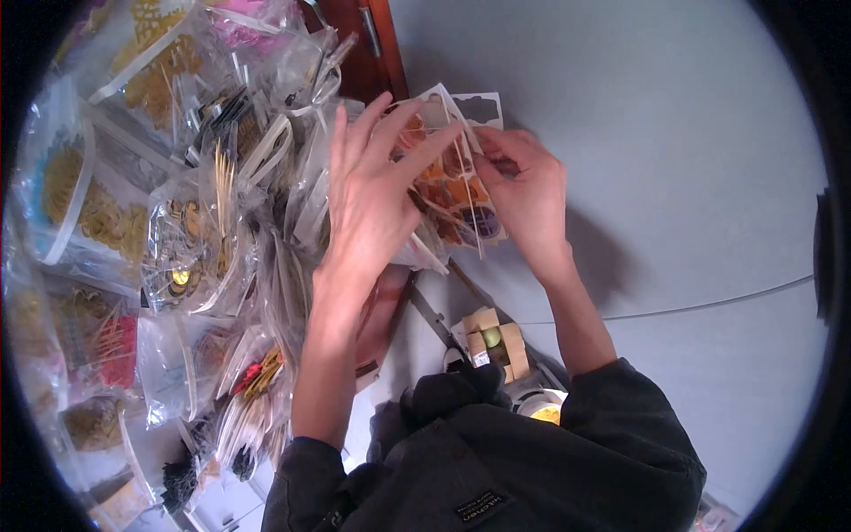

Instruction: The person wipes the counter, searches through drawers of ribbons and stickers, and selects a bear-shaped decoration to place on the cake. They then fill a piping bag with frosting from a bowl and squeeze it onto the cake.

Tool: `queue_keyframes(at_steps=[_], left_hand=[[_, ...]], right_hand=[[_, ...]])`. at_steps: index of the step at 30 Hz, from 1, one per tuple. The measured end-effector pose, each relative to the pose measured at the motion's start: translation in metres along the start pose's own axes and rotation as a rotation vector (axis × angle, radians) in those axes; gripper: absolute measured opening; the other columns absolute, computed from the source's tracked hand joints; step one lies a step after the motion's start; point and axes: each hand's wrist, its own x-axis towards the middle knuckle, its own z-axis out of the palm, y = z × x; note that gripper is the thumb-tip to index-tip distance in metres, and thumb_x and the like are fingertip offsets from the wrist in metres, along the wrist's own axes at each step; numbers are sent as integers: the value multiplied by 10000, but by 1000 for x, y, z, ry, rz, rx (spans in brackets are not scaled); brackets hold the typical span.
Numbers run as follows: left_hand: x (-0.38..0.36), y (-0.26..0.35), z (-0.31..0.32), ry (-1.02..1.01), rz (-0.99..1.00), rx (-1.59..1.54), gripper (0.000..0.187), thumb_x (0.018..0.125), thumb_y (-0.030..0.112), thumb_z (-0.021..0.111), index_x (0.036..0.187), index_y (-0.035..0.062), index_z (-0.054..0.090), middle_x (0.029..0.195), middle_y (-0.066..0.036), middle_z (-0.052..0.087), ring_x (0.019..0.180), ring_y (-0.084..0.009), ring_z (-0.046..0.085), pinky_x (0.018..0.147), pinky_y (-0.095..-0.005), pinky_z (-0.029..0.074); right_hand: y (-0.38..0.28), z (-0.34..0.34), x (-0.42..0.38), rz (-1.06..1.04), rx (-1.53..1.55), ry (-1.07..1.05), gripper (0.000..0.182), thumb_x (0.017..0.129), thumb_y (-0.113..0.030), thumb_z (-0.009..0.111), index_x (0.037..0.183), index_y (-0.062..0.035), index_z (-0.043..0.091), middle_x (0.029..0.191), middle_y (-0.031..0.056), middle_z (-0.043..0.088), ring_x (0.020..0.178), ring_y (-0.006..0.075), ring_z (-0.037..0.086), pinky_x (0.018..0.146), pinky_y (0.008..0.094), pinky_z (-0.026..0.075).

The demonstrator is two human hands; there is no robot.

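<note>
Sheets printed with orange, brown and purple pictures (452,191) sit upright between my hands, apparently sticker sheets in clear plastic. A white-edged sheet with dark cut-out shapes (481,108) shows behind them. My left hand (372,191) lies across the left side of the sheets with its fingers spread, the index fingertip at their upper edge. My right hand (527,182) pinches the right edge of the sheets between thumb and fingers. What exactly lies inside that pinch is partly hidden.
Many clear bags (177,222) of picks and paper decorations hang at left. A reddish-brown wooden panel (359,44) stands behind them. Below are an open cardboard box (514,350) with a green round item and a round container (542,406) with yellow contents. A grey-white wall (674,160) is at right.
</note>
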Motion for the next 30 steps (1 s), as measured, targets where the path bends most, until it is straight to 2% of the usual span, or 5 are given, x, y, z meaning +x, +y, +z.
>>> queue_keyframes(at_steps=[7,10,17,23,30], left_hand=[[-12,-14,3,-58,-122,60,199,684,-52,670,823,51,771,1075,-94,708,1287,-339,559,1248,-563,284],[-17,-15,4,11,-150,27,118,729,-31,674,803,31,742,990,-101,711,1248,-338,581,1239,-563,298],[-15,-13,10,108,-157,-9,153,794,-28,640,878,22,757,1040,-111,714,1248,-342,584,1230,-555,309],[-15,-11,15,115,-202,20,203,802,-36,626,937,6,772,1057,-118,716,1239,-345,590,1230,-539,311],[-15,-9,14,100,-215,-13,270,750,-50,627,951,31,788,1022,-104,718,1264,-337,558,1239,-553,278]], right_hand=[[4,2,0,-43,-105,40,205,909,-39,674,1092,3,757,1033,190,739,887,352,731,800,391,571],[4,2,2,-54,-114,41,188,912,-40,678,1076,6,759,1030,185,741,884,358,726,794,392,564],[10,6,0,-111,-67,88,172,911,-36,705,1068,5,764,1012,183,747,860,324,738,780,362,569],[14,3,1,58,79,30,195,962,-34,699,1135,24,767,994,88,779,883,110,693,821,268,555],[13,-1,1,147,167,-52,224,962,-13,688,1171,18,760,1022,91,783,915,107,696,838,266,556]])
